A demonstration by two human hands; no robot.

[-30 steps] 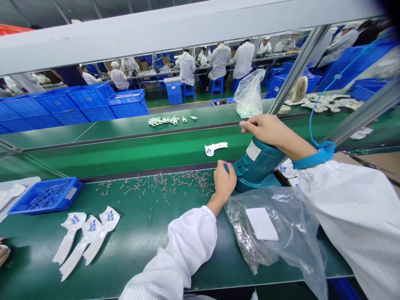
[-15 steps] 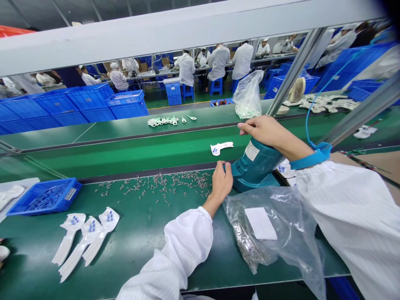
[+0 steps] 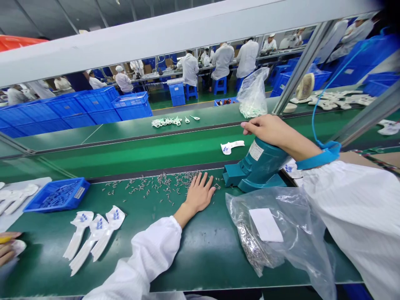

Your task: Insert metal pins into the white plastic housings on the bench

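Note:
My left hand [image 3: 200, 192] lies spread on the green table [image 3: 193, 254], fingertips over the right end of the scattered small screws [image 3: 165, 181]. My right hand [image 3: 265, 128] rests on top of a teal machine [image 3: 261, 164], its fingers curled together past the left edge; whether they hold anything is hidden. A blue band circles that wrist. Just below the machine lies a clear plastic bag [image 3: 293, 233] with metal parts and a white paper label [image 3: 265, 225]. Three white plastic shells [image 3: 100, 233] with blue marks lie at the left.
A blue tray [image 3: 59, 196] of blue parts stands at the left, near a co-worker's hand [image 3: 8, 248]. One white shell [image 3: 231, 146] is on the green belt [image 3: 140, 154]. Green-white parts [image 3: 167, 121] and a filled bag [image 3: 253, 93] sit on the far ledge.
My left hand has moved left from the teal machine's front and opened flat over the screws. My right hand stays on the machine. A co-worker's hand has appeared at the lower left.

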